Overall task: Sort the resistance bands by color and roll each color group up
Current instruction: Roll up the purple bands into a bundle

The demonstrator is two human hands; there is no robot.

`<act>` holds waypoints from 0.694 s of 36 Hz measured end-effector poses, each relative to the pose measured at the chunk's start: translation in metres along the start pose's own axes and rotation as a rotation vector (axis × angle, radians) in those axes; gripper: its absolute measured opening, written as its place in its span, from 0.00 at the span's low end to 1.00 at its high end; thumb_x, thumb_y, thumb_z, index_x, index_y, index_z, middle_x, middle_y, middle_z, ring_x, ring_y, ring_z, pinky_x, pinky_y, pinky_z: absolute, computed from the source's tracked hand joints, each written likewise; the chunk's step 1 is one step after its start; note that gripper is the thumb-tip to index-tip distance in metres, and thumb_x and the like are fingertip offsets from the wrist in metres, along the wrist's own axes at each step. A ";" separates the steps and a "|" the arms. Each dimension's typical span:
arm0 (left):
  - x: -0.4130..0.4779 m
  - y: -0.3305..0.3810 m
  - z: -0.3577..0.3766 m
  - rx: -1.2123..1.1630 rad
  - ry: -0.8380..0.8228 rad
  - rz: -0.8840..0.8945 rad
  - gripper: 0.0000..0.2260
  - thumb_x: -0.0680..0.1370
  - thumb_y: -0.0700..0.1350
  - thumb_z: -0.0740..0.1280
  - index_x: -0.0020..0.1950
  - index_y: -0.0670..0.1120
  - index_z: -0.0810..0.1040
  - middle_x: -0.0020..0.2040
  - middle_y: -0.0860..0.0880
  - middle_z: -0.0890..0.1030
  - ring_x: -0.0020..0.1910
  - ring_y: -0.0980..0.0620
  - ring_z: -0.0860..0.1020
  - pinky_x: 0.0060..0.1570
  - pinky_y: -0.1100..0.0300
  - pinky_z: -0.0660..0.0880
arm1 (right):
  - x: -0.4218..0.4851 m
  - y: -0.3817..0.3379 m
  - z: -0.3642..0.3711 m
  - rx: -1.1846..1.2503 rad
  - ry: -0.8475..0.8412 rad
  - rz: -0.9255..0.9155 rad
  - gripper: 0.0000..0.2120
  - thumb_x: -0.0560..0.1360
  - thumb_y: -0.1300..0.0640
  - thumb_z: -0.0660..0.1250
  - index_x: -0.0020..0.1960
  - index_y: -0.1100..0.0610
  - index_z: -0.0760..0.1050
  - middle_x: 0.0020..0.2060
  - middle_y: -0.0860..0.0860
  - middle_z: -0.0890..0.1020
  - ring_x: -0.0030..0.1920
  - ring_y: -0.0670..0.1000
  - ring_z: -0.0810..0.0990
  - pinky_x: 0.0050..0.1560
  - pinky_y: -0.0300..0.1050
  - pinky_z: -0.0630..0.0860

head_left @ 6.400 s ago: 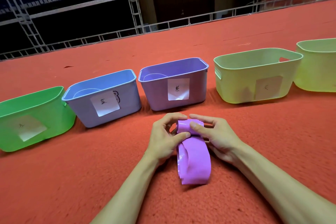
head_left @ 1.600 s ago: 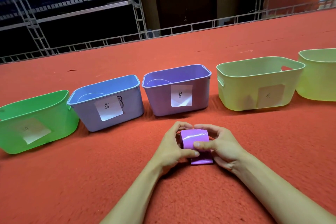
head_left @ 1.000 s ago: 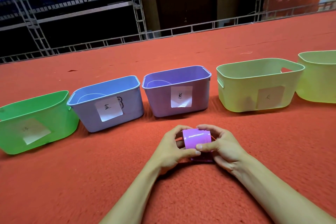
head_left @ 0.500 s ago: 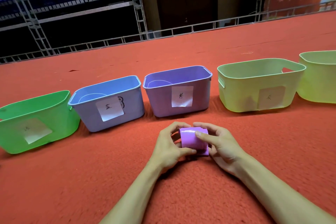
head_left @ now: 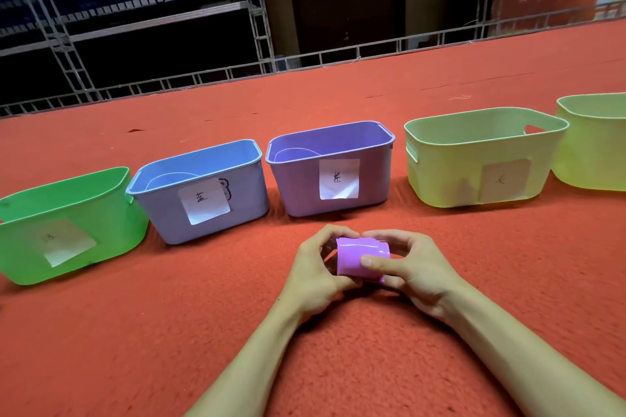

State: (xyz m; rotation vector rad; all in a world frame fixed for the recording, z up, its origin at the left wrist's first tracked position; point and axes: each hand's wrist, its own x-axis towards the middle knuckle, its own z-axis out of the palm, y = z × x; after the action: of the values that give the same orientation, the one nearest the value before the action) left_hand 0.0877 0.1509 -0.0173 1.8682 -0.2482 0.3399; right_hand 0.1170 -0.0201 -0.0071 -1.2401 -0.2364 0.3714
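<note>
hold: rolled purple band (head_left: 352, 252) gripped by curled fingers of left hand (head_left: 311, 278) and right hand (head_left: 416, 276) | risk: springing open on loosened grip before purple bin (head_left: 298, 189)

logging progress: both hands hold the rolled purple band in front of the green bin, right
The left hand and right hand hold the rolled purple band in front of the purple bin, not the green one; the head view shows it.

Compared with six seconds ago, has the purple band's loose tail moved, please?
Yes. The tail of the purple band has rolled up away from the person, toward the purple bin; the left hand and right hand grip the roll before it.
</note>
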 end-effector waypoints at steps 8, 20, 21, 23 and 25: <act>-0.001 -0.002 -0.001 -0.136 -0.071 -0.029 0.23 0.66 0.40 0.73 0.59 0.41 0.74 0.58 0.48 0.79 0.59 0.51 0.77 0.57 0.60 0.74 | 0.003 0.003 -0.003 -0.113 0.018 -0.039 0.22 0.57 0.71 0.78 0.50 0.61 0.81 0.48 0.55 0.85 0.43 0.54 0.84 0.48 0.54 0.82; -0.001 0.001 -0.007 -0.132 -0.094 -0.075 0.19 0.68 0.44 0.75 0.57 0.43 0.75 0.54 0.55 0.79 0.54 0.54 0.79 0.55 0.59 0.76 | 0.004 0.002 -0.009 -0.312 -0.001 -0.191 0.27 0.53 0.75 0.79 0.48 0.57 0.83 0.46 0.51 0.86 0.47 0.51 0.84 0.48 0.45 0.80; -0.001 0.001 -0.007 -0.136 -0.095 -0.072 0.20 0.68 0.44 0.75 0.57 0.43 0.75 0.54 0.55 0.80 0.54 0.54 0.79 0.56 0.59 0.76 | 0.004 0.002 -0.009 -0.313 -0.004 -0.195 0.27 0.53 0.75 0.79 0.49 0.57 0.83 0.46 0.50 0.86 0.47 0.50 0.84 0.47 0.44 0.80; -0.002 0.001 -0.008 -0.142 -0.095 -0.069 0.20 0.67 0.43 0.76 0.56 0.44 0.75 0.55 0.53 0.80 0.55 0.53 0.79 0.56 0.59 0.76 | 0.004 0.002 -0.009 -0.326 -0.011 -0.204 0.27 0.53 0.74 0.79 0.49 0.56 0.83 0.46 0.50 0.86 0.48 0.50 0.84 0.50 0.45 0.80; -0.002 0.000 -0.009 -0.149 -0.092 -0.070 0.20 0.66 0.43 0.76 0.56 0.45 0.76 0.55 0.52 0.80 0.54 0.52 0.80 0.55 0.59 0.76 | 0.003 0.003 -0.009 -0.325 -0.018 -0.211 0.27 0.53 0.74 0.79 0.49 0.56 0.83 0.46 0.48 0.86 0.49 0.49 0.84 0.50 0.42 0.80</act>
State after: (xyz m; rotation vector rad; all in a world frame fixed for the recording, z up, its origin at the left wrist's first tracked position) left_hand 0.0848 0.1592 -0.0150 1.7424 -0.2627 0.1832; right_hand 0.1230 -0.0256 -0.0128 -1.5148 -0.4526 0.1639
